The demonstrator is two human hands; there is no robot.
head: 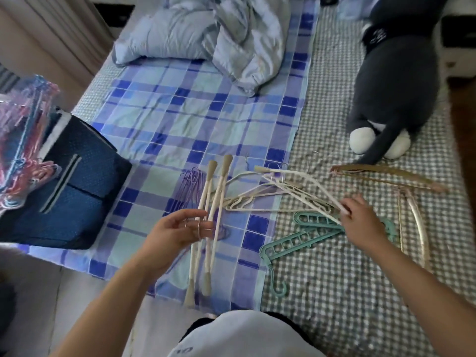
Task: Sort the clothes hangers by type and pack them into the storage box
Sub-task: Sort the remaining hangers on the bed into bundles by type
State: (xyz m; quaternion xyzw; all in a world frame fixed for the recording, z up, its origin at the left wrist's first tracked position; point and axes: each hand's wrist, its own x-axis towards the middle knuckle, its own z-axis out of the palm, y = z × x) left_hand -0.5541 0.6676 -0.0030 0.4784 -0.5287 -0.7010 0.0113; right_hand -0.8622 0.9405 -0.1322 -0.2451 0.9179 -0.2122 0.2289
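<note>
Our left hand [177, 229] grips 2 cream hangers [211, 222], fingers loosely curled; our right hand [360, 220] pinches 1 white hanger [304, 180].

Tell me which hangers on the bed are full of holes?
The teal plastic hangers, lying on the grey checked cover by the right hand. Their arms have rows of slots; the cream, purple and tan ones are plain bars or wire.

White marks on the dark plush toy [376, 37] are illegibly blurred.
</note>
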